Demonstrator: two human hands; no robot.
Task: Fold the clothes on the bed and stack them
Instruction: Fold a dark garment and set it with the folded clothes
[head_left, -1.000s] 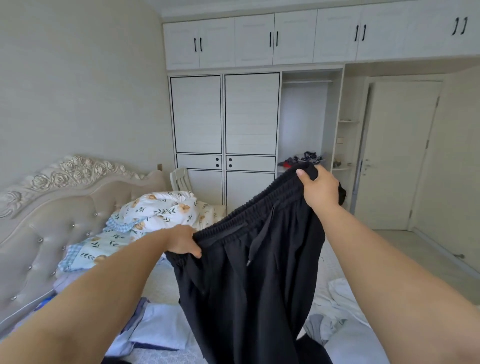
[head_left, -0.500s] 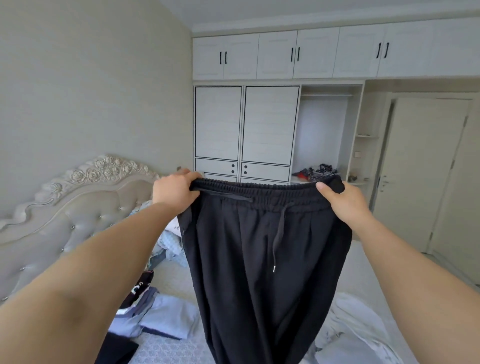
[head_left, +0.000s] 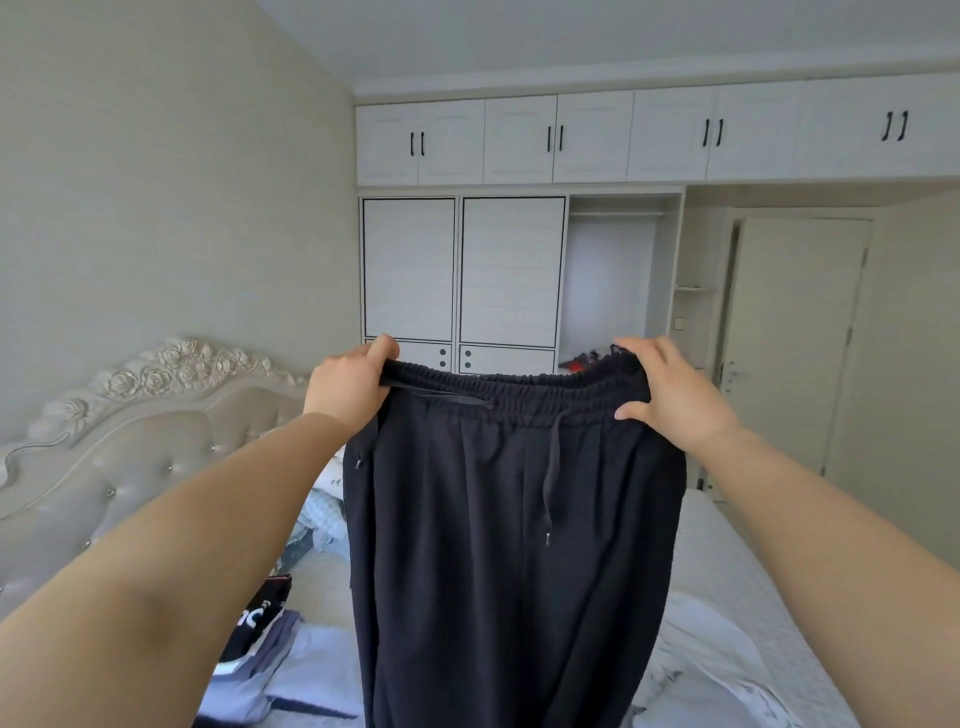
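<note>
A pair of black drawstring trousers (head_left: 509, 545) hangs in the air in front of me, waistband level and stretched wide. My left hand (head_left: 348, 384) grips the waistband's left end. My right hand (head_left: 670, 389) pinches the right end, thumb in front and fingers over the top. The legs drop straight down and hide the middle of the bed (head_left: 727, 566). Loose clothes lie on the bed below: a black garment with white print (head_left: 260, 613), pale blue-grey pieces (head_left: 306, 675) at the left, and white fabric (head_left: 701, 660) at the right.
A padded headboard (head_left: 135, 441) with carved roses runs along the left. A patterned quilt (head_left: 319, 514) lies behind the trousers. A white wardrobe (head_left: 509, 270) fills the far wall, with an open bay holding clothes (head_left: 587, 358). A closed door (head_left: 795, 338) stands at the right.
My left hand rose until the waistband went from slanted to level, and both hands spread it wider. The view tilted upward, so more ceiling and less bed show.
</note>
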